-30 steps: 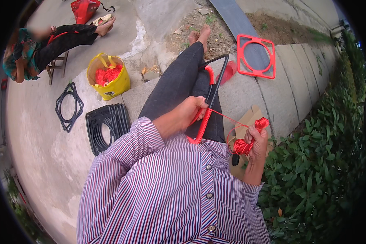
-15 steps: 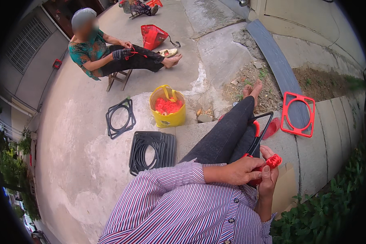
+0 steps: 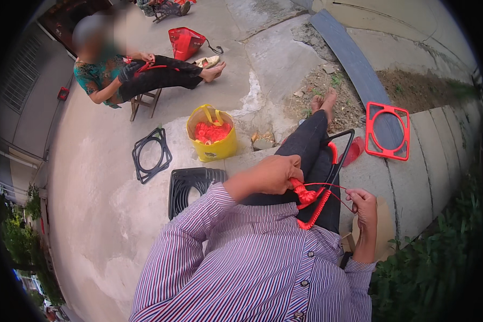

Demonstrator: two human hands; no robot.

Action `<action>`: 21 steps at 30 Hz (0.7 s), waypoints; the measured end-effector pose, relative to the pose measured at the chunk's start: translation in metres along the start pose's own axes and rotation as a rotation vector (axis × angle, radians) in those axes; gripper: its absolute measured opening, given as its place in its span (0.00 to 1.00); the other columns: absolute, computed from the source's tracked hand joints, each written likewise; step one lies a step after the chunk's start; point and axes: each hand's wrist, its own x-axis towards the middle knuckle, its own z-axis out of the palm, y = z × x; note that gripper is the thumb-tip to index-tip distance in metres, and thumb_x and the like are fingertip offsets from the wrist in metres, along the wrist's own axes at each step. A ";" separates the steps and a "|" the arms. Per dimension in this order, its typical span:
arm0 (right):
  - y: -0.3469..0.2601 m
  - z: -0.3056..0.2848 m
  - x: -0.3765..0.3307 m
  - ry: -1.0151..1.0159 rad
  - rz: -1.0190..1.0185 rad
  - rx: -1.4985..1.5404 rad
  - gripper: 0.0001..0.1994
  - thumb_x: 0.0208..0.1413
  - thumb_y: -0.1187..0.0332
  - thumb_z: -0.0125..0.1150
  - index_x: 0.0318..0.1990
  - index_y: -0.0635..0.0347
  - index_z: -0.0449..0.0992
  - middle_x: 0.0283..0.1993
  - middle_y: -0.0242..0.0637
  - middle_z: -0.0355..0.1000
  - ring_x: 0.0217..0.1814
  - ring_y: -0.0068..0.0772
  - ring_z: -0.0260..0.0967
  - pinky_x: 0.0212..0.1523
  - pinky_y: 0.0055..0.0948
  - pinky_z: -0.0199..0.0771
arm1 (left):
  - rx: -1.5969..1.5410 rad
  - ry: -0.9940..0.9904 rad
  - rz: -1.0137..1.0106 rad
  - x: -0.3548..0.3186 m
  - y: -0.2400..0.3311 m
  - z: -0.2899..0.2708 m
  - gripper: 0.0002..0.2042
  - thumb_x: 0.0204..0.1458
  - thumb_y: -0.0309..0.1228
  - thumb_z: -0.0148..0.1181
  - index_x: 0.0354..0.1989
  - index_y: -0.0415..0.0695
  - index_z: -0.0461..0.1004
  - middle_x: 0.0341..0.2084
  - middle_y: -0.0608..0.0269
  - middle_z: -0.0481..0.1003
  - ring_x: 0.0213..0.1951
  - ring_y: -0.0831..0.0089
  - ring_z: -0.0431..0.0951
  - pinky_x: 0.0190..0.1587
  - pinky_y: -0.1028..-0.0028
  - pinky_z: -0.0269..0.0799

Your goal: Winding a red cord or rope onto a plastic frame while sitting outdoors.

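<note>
Over lap, left hand (image 3: 273, 174) gripping cord bundle (image 3: 304, 194), right hand (image 3: 364, 206) pinching strand (image 3: 335, 188)

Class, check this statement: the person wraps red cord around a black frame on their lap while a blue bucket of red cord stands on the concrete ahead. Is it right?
Not quite. The head view shows the bucket is yellow, not blue. The rest holds: the left hand and right hand work red cord around the black frame on the lap.

Daylight falls on a grey, cracked concrete yard floor (image 3: 107, 214). A dark grey plank (image 3: 354, 70) crosses a bare patch of brown soil (image 3: 413, 88). Green leafy shrubs (image 3: 434, 257) edge the paving. A small wooden stool (image 3: 145, 102) stands before a building wall with a barred window (image 3: 19, 88).
</note>
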 end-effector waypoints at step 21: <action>-0.039 -0.039 -0.026 -0.034 -0.502 0.656 0.10 0.44 0.68 0.66 0.32 0.61 0.74 0.62 0.46 0.62 0.66 0.46 0.56 0.66 0.47 0.53 | -1.033 0.242 -0.410 0.047 -0.017 0.091 0.15 0.45 0.23 0.53 0.44 0.37 0.68 0.41 0.61 0.70 0.44 0.70 0.71 0.51 0.74 0.66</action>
